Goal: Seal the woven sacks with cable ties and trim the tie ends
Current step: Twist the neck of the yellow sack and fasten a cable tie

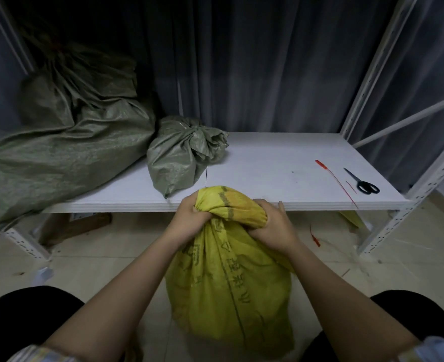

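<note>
Far off at the left, a large green woven sack point(66, 142) slumps over the left end of the white shelf point(281, 163), its gathered neck rising into the dark at the back. Just to its right sits a small green sack point(181, 155), its mouth bunched and tied, lying on the shelf and touching the bigger one. A thin dark strand point(206, 176) runs down from the small sack toward the near edge of the shelf. Near the middle, on the tiled floor point(98, 259) in front of the shelf, stands the yellow sack point(228, 291) with dark printed characters, between the person's knees. The left hand point(192, 218) grips the left side of the sack's gathered neck, its fingers curled round the cloth. The twisted top of the sack rises between both hands, level with the near edge of the shelf. The right hand point(273, 226) grips the right side of the neck, its fingers wrapped into the fabric and the thumb lying along the top. Further right, a red cable tie point(332, 176) lies stretched on the shelf, its tail reaching over the near edge. A short red offcut point(351, 186) lies just beside it, and black-handled scissors point(363, 182) lie closed near the right end of the shelf. Another red tie point(315, 237) lies on the floor below, near the white perforated post point(409, 207) of the rack.
</note>
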Motion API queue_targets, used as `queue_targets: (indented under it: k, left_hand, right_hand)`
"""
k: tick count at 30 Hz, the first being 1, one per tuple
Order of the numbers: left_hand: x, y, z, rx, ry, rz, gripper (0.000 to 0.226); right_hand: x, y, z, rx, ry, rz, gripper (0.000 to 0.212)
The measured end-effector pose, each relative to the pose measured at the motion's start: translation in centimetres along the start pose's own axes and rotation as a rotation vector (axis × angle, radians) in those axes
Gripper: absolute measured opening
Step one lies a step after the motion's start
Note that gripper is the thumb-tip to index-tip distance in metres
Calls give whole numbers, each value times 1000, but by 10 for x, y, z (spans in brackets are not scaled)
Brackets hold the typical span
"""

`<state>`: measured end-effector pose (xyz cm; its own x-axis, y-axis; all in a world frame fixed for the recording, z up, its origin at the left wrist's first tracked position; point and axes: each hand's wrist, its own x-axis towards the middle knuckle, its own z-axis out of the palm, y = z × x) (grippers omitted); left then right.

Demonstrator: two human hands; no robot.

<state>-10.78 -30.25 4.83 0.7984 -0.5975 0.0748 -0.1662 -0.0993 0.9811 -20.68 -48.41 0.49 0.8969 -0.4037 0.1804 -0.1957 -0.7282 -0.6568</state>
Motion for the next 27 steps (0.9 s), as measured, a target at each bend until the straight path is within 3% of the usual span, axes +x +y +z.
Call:
queue_targets:
  k: [7, 11, 17, 20, 23, 27]
  left_hand:
    - [6, -3, 12, -78, -12, -59, 38]
    - [10, -10, 22, -150, -2, -99, 52]
    - [7, -17, 34, -138, 42, -111, 38]
    - [6, -23, 33, -127, 150, -131, 38]
    - [8, -29, 29, -137, 194, -138, 39]
    - [11, -34, 25, -117, 205, -136, 38]
  right_hand:
    - [2, 20, 1, -74, -12, 142, 33]
    - [2, 24, 16, -187, -62, 148, 48]
    - [-12, 24, 55, -197, -187, 155, 55]
    - [-17, 20, 54, -17, -213, 149, 51]
    - [-17, 18, 46, 409, -210, 241, 49]
    - [-11, 18, 39, 683, -406, 372, 73]
